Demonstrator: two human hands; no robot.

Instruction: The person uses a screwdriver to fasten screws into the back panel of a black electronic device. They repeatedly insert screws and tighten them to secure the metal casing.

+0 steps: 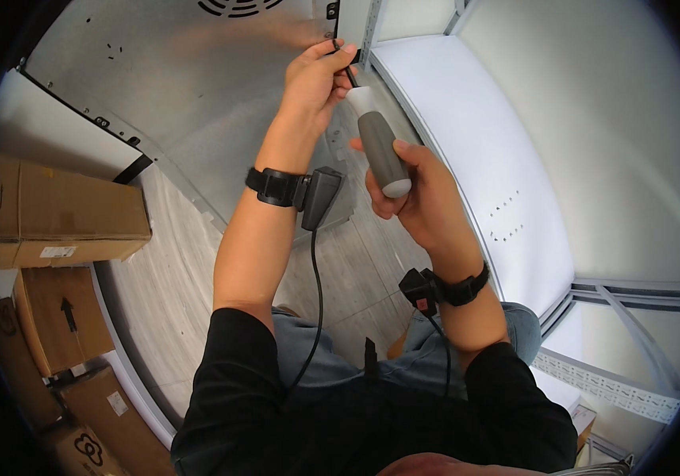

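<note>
A screwdriver (384, 151) with a thick grey handle and a pale collar slants up and to the left. My right hand (427, 182) is wrapped round the handle. Farther away, my left hand (316, 75) pinches the dark shaft (350, 75) close to its tip. Both hands are beside the edge of a large metal panel (221, 87), which has slots at its top and small black fittings (330, 11) along that edge. The left fingers hide the tip, so I cannot see whether it sits in a screw. Each wrist wears a strapped black device with a cable.
On the right stands a white shelf (467, 119) with a metal frame, close to my right arm. Cardboard boxes (78, 206) are stacked at the left, more of them (66, 317) on a lower shelf. Between lies a light wood-look floor (181, 278). My knees are below my arms.
</note>
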